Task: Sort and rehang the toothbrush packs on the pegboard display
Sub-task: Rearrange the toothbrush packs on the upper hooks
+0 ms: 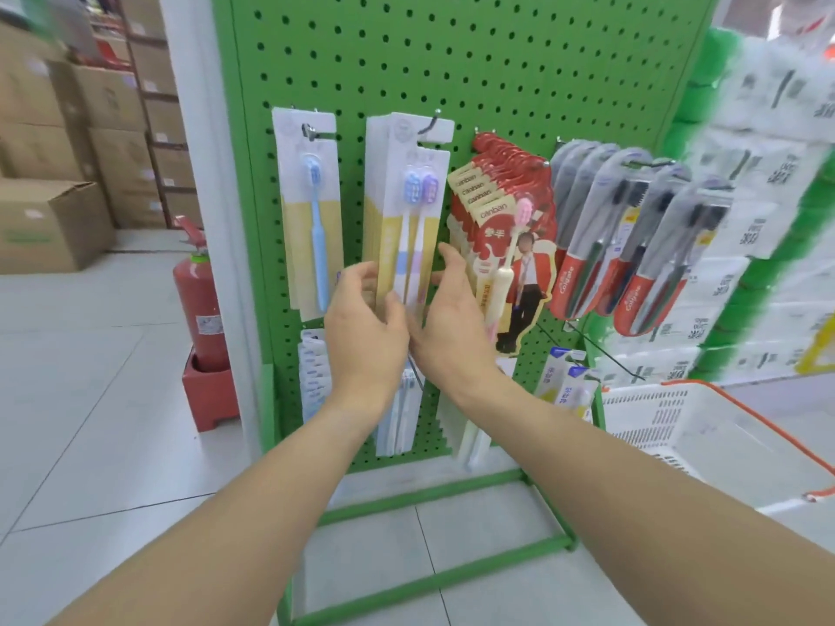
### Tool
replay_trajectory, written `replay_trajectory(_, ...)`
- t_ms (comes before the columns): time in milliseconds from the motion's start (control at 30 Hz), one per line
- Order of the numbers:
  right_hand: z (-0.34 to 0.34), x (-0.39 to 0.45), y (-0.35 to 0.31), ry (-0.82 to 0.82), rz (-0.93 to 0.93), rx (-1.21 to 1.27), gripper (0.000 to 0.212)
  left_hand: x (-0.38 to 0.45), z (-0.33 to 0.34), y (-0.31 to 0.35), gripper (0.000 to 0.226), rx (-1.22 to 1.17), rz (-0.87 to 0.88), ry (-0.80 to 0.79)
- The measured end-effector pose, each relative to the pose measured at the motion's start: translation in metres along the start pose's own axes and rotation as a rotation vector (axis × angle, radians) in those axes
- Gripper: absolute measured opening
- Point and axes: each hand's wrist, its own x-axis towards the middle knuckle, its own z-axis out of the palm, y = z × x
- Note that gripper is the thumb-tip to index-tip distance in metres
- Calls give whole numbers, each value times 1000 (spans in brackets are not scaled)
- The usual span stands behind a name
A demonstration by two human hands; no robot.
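A green pegboard (pixel 474 61) carries toothbrush packs on hooks. A stack of white-and-yellow twin packs (pixel 406 205) with a blue and a purple brush hangs from the second hook. My left hand (pixel 366 332) grips the lower left edge of that stack. My right hand (pixel 452 327) touches its lower right edge with straight fingers. A single blue-brush pack (pixel 309 210) hangs to the left. Red Cainban packs (pixel 501 237) and grey-and-red Colgate packs (pixel 632 237) hang to the right. More packs (pixel 397 413) hang on the lower row, partly hidden by my arms.
A red fire extinguisher (pixel 201 305) stands on the floor left of the display. Cardboard boxes (pixel 49 223) are stacked at the far left. A white basket (pixel 705 426) with an orange handle sits at the lower right. Wrapped paper goods (pixel 768 219) fill the right shelf.
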Motion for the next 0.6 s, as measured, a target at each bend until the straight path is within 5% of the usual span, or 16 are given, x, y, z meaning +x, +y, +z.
replay_trajectory(167,-2,-3,4,26,-6,21,68,9,-10,9,3,-34,1,-10)
replay_trajectory(600,-48,-19,-23,-99,71,121,54,-9,-25,35,11,-206,-20,-133)
